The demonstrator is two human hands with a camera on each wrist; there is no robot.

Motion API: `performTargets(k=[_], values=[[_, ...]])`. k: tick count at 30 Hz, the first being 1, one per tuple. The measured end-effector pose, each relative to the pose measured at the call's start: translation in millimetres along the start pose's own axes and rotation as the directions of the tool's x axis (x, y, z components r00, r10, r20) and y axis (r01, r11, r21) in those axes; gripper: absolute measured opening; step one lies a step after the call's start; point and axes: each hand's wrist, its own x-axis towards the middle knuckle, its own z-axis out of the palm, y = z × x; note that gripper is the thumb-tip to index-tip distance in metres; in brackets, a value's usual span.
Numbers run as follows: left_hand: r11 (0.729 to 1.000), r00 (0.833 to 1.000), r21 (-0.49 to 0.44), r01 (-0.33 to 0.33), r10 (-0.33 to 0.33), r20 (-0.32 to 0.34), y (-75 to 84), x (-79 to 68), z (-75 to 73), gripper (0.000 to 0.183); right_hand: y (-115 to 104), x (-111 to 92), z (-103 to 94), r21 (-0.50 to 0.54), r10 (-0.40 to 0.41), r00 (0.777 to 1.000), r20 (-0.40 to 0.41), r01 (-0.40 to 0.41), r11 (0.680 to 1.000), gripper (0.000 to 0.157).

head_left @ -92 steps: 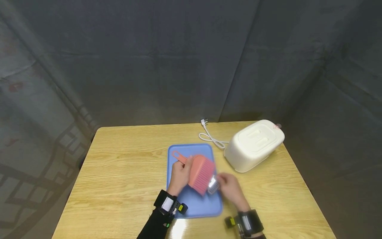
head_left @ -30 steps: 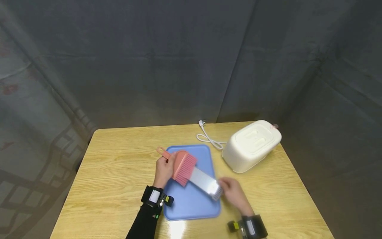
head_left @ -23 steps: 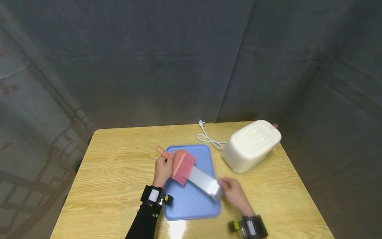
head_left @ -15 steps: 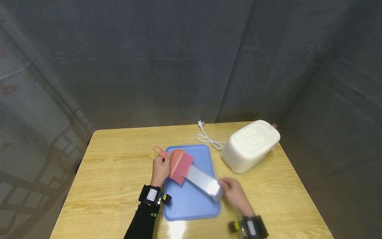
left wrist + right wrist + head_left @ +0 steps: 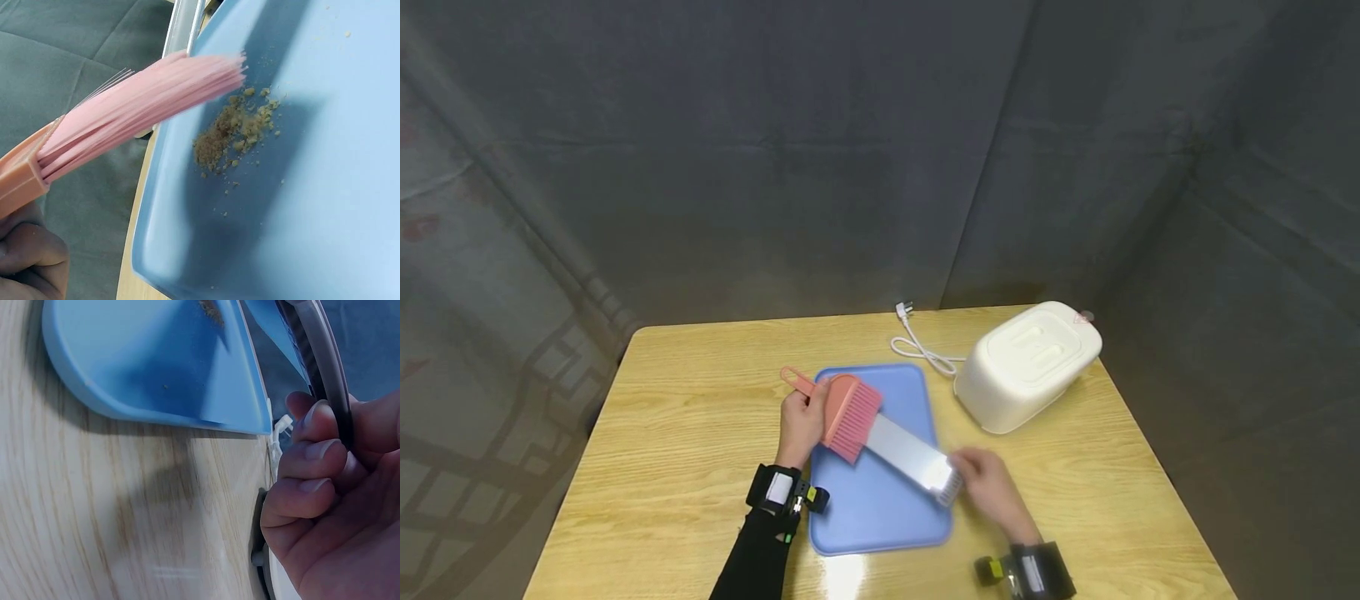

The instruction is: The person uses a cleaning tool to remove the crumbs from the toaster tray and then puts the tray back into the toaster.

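Note:
In the head view my left hand point(image 5: 801, 425) grips a small salmon-pink brush point(image 5: 842, 408) where its handle meets the head. Its pink bristles point(image 5: 144, 100) overlap the far left end of a long, shiny metal crumb tray point(image 5: 906, 454). The slotted near end of that tray is pinched between the thumb and curled fingers of my right hand point(image 5: 988, 483). Both are held over a blue tray point(image 5: 880, 529). Brown and yellowish crumbs point(image 5: 234, 131) lie in a small heap on the blue tray, under the bristle tips in the left wrist view.
A cream-white toaster point(image 5: 1026, 367) with its lid on stands at the right back of the wooden table point(image 5: 685, 433). Its white cord and plug point(image 5: 917, 337) lie loosely looped behind the blue tray. A dark grey cloth point(image 5: 775, 167) hangs behind the table.
My left hand has moved left with the brush, baring most of the crumb tray that it covered about three seconds ago. My right hand has shifted slightly toward me and stays on the slotted end.

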Motion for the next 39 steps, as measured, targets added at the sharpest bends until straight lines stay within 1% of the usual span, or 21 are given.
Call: performTargets(k=[4,10,14,22,26,30,35,39], values=[[1.000,1.000,0.001,0.003,-0.003,-0.002,0.0,1.3,-1.1,0.045,0.3,-0.8,-2.0,-0.002,0.005,1.000,0.000,-0.005,1.000,0.013],[1.000,1.000,0.005,-0.006,0.006,-0.009,-0.9,1.7,-4.5,0.050,1.7,-1.3,-4.4,0.009,0.018,1.000,0.003,-0.018,1.000,0.012],[1.000,1.000,-0.001,-0.007,0.007,-0.009,-1.7,1.2,-5.9,0.051,2.8,-1.2,-4.7,0.010,0.012,1.000,0.000,-0.012,1.000,0.013],[1.000,1.000,-0.014,0.026,-0.026,-0.017,0.0,1.1,-7.5,0.049,4.4,1.2,-4.5,0.012,0.031,1.000,-0.003,-0.031,0.999,0.013],[1.000,0.999,-0.020,0.015,-0.016,-0.037,1.9,0.7,-7.8,0.047,5.2,1.9,-3.9,0.014,0.035,0.999,-0.002,-0.035,0.999,0.014],[0.999,0.999,-0.049,-0.019,0.016,-0.049,10.4,-1.9,-6.3,0.043,4.9,1.4,-1.2,0.010,0.025,1.000,-0.004,-0.025,1.000,0.014],[0.992,0.998,-0.104,-0.065,0.063,-0.015,24.2,-7.0,-1.1,0.041,0.9,2.2,3.4,-0.006,0.011,1.000,-0.008,-0.012,1.000,0.016],[0.985,0.996,-0.148,-0.088,0.089,0.000,32.6,-10.6,4.7,0.042,-3.4,4.0,7.4,0.001,-0.005,1.000,0.003,0.005,1.000,0.016]])
